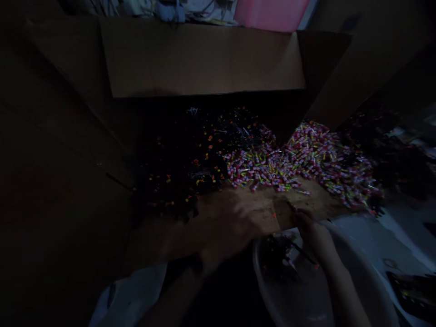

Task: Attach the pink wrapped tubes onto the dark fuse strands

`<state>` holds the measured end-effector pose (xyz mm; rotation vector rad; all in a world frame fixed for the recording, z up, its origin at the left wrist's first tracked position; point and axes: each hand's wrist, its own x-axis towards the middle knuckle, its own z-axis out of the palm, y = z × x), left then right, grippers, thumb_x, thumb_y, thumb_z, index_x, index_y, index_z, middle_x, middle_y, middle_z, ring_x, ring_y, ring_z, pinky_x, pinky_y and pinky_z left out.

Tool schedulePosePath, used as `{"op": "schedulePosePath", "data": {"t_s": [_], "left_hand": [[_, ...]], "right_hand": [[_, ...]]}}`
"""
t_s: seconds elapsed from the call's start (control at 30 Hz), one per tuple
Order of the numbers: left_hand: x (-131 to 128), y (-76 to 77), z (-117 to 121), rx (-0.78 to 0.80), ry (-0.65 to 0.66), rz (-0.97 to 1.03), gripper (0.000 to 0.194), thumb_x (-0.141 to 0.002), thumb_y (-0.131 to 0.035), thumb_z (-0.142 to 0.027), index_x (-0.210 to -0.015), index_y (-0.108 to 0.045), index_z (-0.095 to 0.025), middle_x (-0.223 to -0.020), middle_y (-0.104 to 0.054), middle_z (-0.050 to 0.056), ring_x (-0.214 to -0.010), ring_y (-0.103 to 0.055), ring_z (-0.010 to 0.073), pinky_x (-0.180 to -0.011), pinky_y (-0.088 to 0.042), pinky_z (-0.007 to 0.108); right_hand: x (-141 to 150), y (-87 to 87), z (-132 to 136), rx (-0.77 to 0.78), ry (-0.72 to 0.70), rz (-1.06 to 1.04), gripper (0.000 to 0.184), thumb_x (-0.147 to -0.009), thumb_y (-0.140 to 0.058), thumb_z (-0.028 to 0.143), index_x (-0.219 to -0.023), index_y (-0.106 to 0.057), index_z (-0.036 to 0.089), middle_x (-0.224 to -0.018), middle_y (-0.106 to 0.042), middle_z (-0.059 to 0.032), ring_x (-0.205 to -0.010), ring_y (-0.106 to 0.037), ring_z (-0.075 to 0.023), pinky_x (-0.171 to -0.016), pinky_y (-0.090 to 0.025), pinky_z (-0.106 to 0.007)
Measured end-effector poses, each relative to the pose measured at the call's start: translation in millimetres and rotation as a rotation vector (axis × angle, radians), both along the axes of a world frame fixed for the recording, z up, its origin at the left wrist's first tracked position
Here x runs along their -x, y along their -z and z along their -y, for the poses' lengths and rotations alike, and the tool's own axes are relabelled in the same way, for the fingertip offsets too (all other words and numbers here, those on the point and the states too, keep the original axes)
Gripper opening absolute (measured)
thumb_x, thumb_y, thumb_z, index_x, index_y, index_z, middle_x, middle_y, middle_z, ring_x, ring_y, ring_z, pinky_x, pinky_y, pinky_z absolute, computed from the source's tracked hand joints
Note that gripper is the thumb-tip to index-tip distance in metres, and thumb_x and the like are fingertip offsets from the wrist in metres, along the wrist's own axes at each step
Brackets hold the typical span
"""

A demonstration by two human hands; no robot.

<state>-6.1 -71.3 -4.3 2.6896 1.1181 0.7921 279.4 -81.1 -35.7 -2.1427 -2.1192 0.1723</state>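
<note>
My left hand is over the wooden board, blurred by motion, with its fingers appearing stretched out and nothing visible in them. To its right, my right hand is closed at the board's front edge, above a pale round tub. A small dark, thin piece pokes out of its fingertips; its kind is too dim to make out. Beyond both hands lies a heap of small pink, white and yellow tube-like pieces. Left of it spreads a dark pile dotted with orange and yellow bits.
A cardboard box stands open around the dark pile, its flap hanging at the back. Behind it is a pink container. Dark pieces lie inside the tub. A pale container sits at lower left. More dark items lie at right.
</note>
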Motion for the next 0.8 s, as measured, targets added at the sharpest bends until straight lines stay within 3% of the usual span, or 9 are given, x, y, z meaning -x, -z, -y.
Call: {"op": "schedulePosePath", "data": {"t_s": [0.07, 0.13, 0.27, 0.37, 0.43, 0.6, 0.7, 0.8], "left_hand": [[39.3, -7.8, -31.4, -0.093, -0.347, -0.02, 0.041, -0.09, -0.046, -0.033, -0.128, -0.049, -0.018, -0.138, -0.045, 0.013, -0.134, -0.027, 0.0334, -0.108, -0.017, 0.059], [71.4, -9.8, -58.3, -0.133, -0.553, -0.101, 0.059, -0.085, -0.053, -0.043, -0.136, -0.041, -0.015, -0.147, -0.031, 0.016, -0.137, -0.015, 0.0412, -0.107, -0.011, 0.065], [98.0, -8.5, -80.5, -0.136, -0.523, -0.247, 0.062, -0.082, -0.057, -0.047, -0.135, -0.044, -0.017, -0.139, -0.044, 0.017, -0.131, -0.03, 0.04, -0.107, -0.013, 0.064], [92.5, -8.5, -75.9, -0.156, -0.455, -0.274, 0.047, -0.087, -0.051, -0.035, -0.13, -0.05, -0.016, -0.129, -0.053, 0.016, -0.125, -0.04, 0.0345, -0.108, -0.018, 0.059], [85.7, -8.9, -70.1, -0.161, -0.423, -0.252, 0.038, -0.089, -0.046, -0.026, -0.125, -0.054, -0.014, -0.124, -0.056, 0.016, -0.121, -0.044, 0.0323, -0.108, -0.024, 0.055], [78.4, -10.0, -52.4, -0.128, -0.444, -0.176, 0.033, -0.088, -0.041, -0.015, -0.115, -0.06, -0.013, -0.114, -0.062, 0.014, -0.112, -0.051, 0.0308, -0.097, -0.037, 0.05], [83.1, -8.3, -34.5, -0.115, -0.507, -0.13, 0.028, -0.089, -0.044, -0.019, -0.11, -0.061, -0.017, -0.106, -0.067, 0.01, -0.099, -0.057, 0.0282, -0.087, -0.042, 0.045], [89.7, -5.2, -13.5, -0.088, -0.564, 0.016, 0.023, -0.09, -0.045, -0.026, -0.105, -0.062, -0.019, -0.098, -0.069, 0.007, -0.092, -0.061, 0.0244, -0.084, -0.045, 0.04]], "right_hand": [[-3.4, 1.0, 4.7, -0.015, 0.034, 0.001, 0.024, -0.089, -0.041, 0.025, -0.1, -0.06, 0.019, -0.108, -0.065, -0.0128, -0.072, -0.067, -0.021, -0.056, -0.044, -0.028], [-6.9, -1.6, 10.8, 0.014, 0.072, 0.025, 0.019, -0.087, -0.044, 0.027, -0.095, -0.059, 0.018, -0.09, -0.068, -0.0121, -0.068, -0.066, -0.022, -0.053, -0.042, -0.028], [-13.5, -16.7, 19.2, 0.171, 0.211, 0.099, 0.014, -0.079, -0.054, 0.03, -0.079, -0.059, 0.017, -0.07, -0.068, -0.0132, -0.063, -0.066, -0.0263, -0.051, -0.041, -0.03], [-15.3, -28.0, 1.2, 0.089, 0.3, 0.094, 0.019, -0.078, -0.055, 0.03, -0.08, -0.064, 0.014, -0.074, -0.069, -0.0189, -0.068, -0.067, -0.0312, -0.055, -0.043, -0.034], [-16.5, -30.2, -24.7, 0.014, 0.272, 0.045, 0.026, -0.081, -0.051, 0.026, -0.097, -0.064, 0.011, -0.083, -0.07, -0.0182, -0.079, -0.067, -0.0295, -0.065, -0.045, -0.034], [-27.1, -16.2, -84.4, -0.079, 0.253, -0.066, 0.033, -0.082, -0.045, 0.013, -0.109, -0.064, 0.011, -0.107, -0.062, -0.0184, -0.089, -0.063, -0.0251, -0.076, -0.044, -0.032], [-33.6, -6.5, -92.5, -0.137, 0.247, -0.176, 0.026, -0.082, -0.05, 0.02, -0.102, -0.066, 0.015, -0.115, -0.056, -0.0162, -0.093, -0.059, -0.0246, -0.076, -0.043, -0.032], [-35.3, -1.1, -88.6, -0.208, 0.278, -0.326, 0.025, -0.082, -0.051, 0.03, -0.098, -0.064, 0.014, -0.106, -0.058, -0.0148, -0.09, -0.057, -0.0247, -0.073, -0.043, -0.033]]}}
